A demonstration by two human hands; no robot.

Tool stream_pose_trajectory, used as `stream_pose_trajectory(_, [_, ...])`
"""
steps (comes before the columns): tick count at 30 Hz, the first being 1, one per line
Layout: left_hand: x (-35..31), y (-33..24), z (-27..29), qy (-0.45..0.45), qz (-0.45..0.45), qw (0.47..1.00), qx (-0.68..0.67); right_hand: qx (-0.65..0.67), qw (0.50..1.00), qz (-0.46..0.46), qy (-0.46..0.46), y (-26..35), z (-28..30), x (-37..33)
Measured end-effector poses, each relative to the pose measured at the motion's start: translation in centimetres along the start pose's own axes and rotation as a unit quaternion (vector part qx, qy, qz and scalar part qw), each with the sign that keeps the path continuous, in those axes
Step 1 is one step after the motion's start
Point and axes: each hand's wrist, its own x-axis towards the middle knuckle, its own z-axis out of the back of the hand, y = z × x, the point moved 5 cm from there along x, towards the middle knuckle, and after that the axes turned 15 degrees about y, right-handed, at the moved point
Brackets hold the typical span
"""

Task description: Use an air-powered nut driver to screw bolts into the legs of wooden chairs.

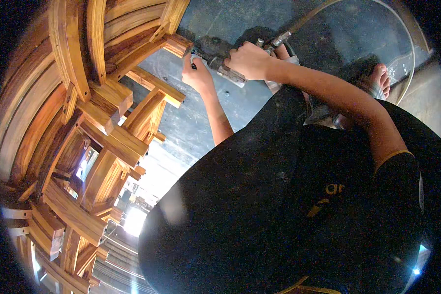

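Observation:
My right hand is wrapped round a silver and dark air tool, held low over the dark floor. A metal fitting joins the tool's rear to a pale hose. My left hand is closed at the tool's front end, with its thumb bent over. A small black and blue bit shows at its fingers, too small to name. Just beyond those fingers is the squared end of a wooden bar, part of a slatted wooden piece of furniture. Whether the tool touches the wood cannot be told.
Wooden furniture frames with slats and curved rails crowd the left side. The hose loops round the upper right over the dark floor. A bare foot rests at the right. Bright light comes from the lower left.

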Motion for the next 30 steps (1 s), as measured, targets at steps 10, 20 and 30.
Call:
stream_pose_trajectory(10, [-12.8,3.7,-2.4,0.209,0.314,0.899,-0.223,0.036,0.999,-0.008,0.030,-0.1,1.1,-0.3])
stream_pose_trajectory(20, [-15.1,-3.0,-7.5,0.140,0.389,0.563,-0.716,-0.004,0.996,-0.041,0.082,0.4,2.0,0.4])
stream_pose_trajectory(30, [-17.1,-1.8,-8.6,0.095,0.370,0.562,-0.734,-0.031,0.995,-0.038,0.084,1.3,0.8,0.4])
